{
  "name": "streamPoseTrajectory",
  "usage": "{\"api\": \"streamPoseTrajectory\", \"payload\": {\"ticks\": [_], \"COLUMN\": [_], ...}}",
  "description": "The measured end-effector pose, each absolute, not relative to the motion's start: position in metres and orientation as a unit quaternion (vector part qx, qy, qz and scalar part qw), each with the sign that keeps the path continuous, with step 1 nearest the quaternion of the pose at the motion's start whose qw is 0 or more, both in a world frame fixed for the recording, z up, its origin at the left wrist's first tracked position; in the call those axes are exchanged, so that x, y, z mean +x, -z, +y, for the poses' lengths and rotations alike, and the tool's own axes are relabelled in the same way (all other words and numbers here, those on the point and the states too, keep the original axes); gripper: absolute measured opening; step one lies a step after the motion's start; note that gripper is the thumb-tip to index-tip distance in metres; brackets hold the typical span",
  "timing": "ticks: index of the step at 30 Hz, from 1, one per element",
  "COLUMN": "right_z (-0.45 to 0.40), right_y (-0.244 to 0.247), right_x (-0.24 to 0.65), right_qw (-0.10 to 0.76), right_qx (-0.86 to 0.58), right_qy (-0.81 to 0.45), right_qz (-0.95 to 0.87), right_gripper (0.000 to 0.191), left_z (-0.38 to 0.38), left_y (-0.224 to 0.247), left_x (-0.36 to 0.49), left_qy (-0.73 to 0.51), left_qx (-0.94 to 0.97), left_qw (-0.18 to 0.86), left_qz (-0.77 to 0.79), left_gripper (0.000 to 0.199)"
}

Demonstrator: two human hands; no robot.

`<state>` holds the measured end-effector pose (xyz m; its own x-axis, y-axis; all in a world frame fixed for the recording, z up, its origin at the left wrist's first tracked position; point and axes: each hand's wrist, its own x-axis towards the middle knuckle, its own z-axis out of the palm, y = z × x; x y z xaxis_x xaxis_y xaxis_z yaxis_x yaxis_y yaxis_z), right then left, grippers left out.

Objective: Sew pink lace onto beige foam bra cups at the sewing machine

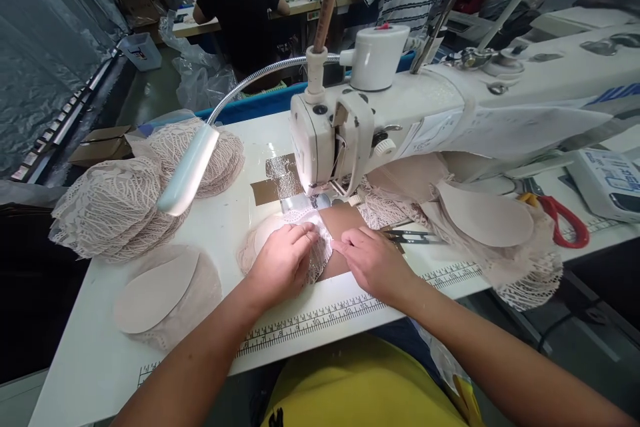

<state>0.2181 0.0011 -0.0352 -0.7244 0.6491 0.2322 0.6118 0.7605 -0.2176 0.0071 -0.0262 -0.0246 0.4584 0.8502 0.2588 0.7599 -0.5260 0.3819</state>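
A beige lace bra cup lies on the sewing table below the needle of a white sewing machine. My left hand rests over it, fingers bent together and gripping the lace. At the cup's right edge, the thumb and index finger of my right hand pinch the fabric, the other fingers curled in. A brown plate shows under the cup and beside my right hand. The presser foot is close above the cup's far edge; whether it touches the fabric is hard to make out.
Stacked lace pieces and a smooth cup pad on mesh lie left. A lamp hangs over the table's left side. Tweezers, more cup pieces and red-handled scissors are right. Two people sit beyond the machine.
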Motion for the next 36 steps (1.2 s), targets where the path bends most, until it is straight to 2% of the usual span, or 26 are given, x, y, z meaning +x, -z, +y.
{"api": "streamPoseTrajectory", "payload": {"ticks": [4,9,20,36], "right_z": [0.0,0.0,0.008,0.03], "right_y": [0.035,0.035,0.029,0.015], "right_x": [0.216,0.217,0.214,0.204], "right_qw": [0.153,0.159,0.11,0.043], "right_qx": [-0.341,-0.334,-0.336,-0.329], "right_qy": [-0.07,-0.064,-0.067,-0.112], "right_qz": [-0.925,-0.927,-0.933,-0.937], "right_gripper": [0.03,0.031,0.024,0.024], "left_z": [-0.017,-0.014,-0.003,0.018], "left_y": [0.026,0.025,0.02,0.024], "left_x": [0.005,0.008,-0.002,-0.015], "left_qy": [-0.164,-0.091,-0.063,-0.069], "left_qx": [0.847,0.869,0.88,0.903], "left_qw": [0.067,0.029,0.015,0.017], "left_qz": [0.501,0.486,0.47,0.423], "left_gripper": [0.045,0.045,0.047,0.043]}}
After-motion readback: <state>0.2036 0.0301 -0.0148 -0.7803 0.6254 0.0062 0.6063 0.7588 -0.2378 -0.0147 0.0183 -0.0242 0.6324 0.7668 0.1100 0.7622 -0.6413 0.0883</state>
